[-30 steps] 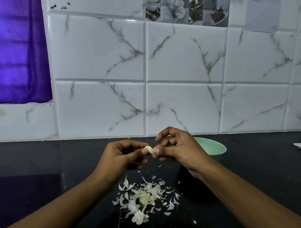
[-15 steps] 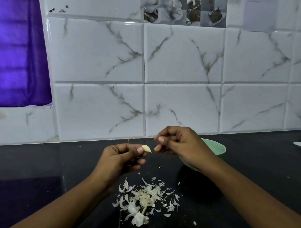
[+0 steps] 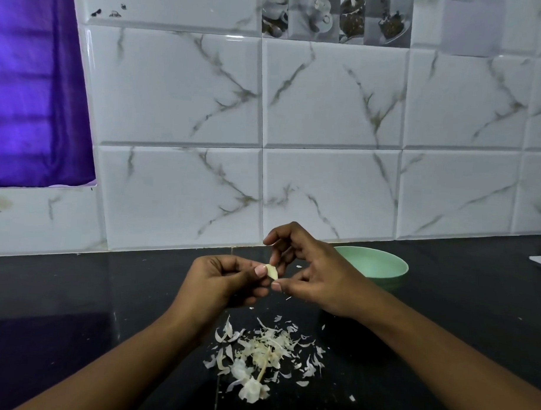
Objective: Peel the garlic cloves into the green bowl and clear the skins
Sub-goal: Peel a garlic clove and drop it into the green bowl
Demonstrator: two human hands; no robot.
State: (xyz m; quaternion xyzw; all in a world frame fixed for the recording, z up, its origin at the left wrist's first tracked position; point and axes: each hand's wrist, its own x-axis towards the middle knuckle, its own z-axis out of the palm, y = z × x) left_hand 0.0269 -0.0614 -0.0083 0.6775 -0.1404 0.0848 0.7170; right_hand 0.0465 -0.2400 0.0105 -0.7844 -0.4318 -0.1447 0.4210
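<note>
The peeling step is under way at the middle of the frame: the left hand [image 3: 220, 279] is pinching a clove [image 3: 272, 271] between thumb and fingers, with its pale end poking out to the right. The right hand [image 3: 318, 280] is meeting it there with curled fingers, one fingertip touching the top of the clove and the thumb sitting just under its tip, so both hands are clamping on the same clove; whether any skin is caught in that pinch is too small to tell. The bowl [image 3: 380, 267] is waiting behind the right hand, right of centre, and its inside is partly hidden. Skins [image 3: 261, 354] are lying scattered on the counter [image 3: 75, 305] below the hands, lower centre, not yet cleared. Next, I judge, the right fingers are needing to strip whatever skin remains, then carry the bare clove a short way right and back to the bowl.
</note>
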